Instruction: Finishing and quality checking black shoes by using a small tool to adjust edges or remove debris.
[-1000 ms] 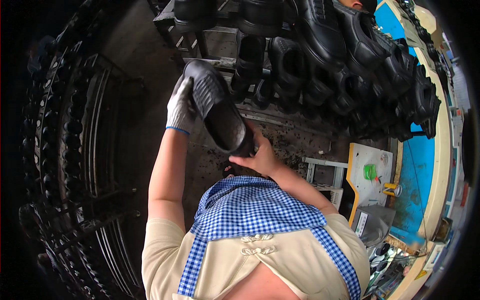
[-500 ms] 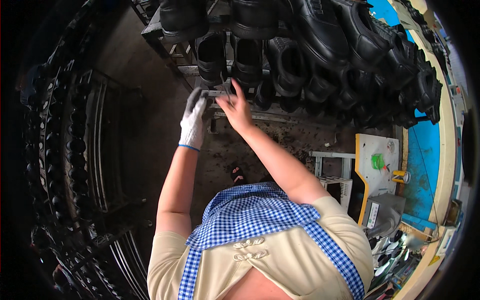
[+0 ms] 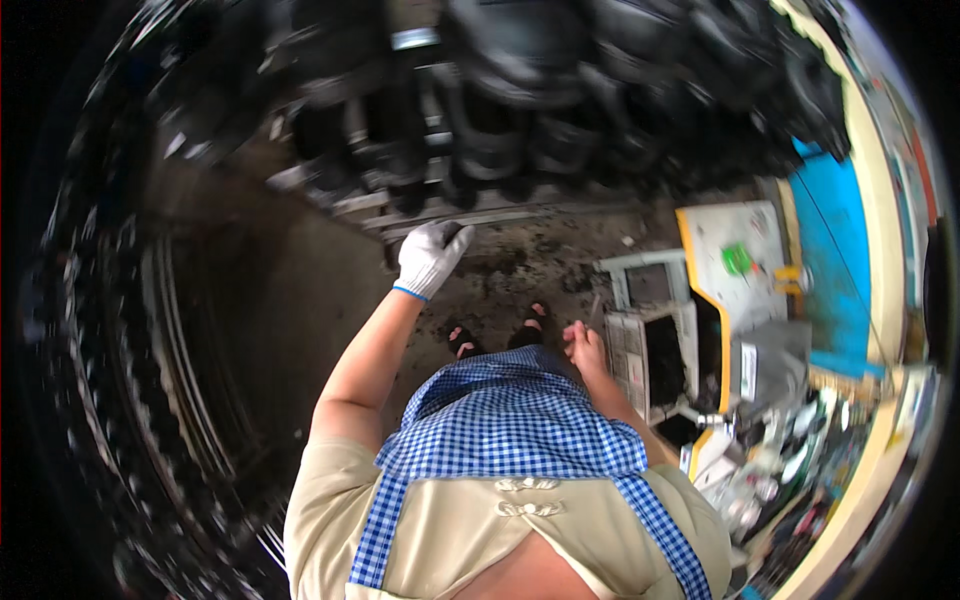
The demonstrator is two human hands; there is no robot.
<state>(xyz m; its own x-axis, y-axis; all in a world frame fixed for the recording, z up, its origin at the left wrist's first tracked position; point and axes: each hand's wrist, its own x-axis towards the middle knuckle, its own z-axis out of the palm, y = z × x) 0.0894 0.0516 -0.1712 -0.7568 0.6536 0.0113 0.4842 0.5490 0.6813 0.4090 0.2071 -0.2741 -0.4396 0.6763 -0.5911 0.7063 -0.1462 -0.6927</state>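
Observation:
My left hand [image 3: 432,262], in a white knitted glove with dark finger ends, is held out in front of the shoe rack. Its fingers are curled in, and whatever they may hold is hidden. My bare right hand [image 3: 586,352] is low beside my apron, closed around a thin, narrow tool [image 3: 596,310] that points up from the fingers; blur hides its exact kind. Black shoes [image 3: 490,130] stand in rows on the rack [image 3: 480,217] ahead, beyond both hands.
To the right is a white-topped workbench [image 3: 735,215] with a yellow edge, bearing a green item [image 3: 737,260]. A grey crate-like unit [image 3: 630,360] stands close to my right hand. Racks with dark rounded items [image 3: 110,330] line the left side.
My hands, together at the shoes before, have come apart. The right hand has drawn back down to my right side with the thin tool; the left has pulled slightly back. The view has shifted.

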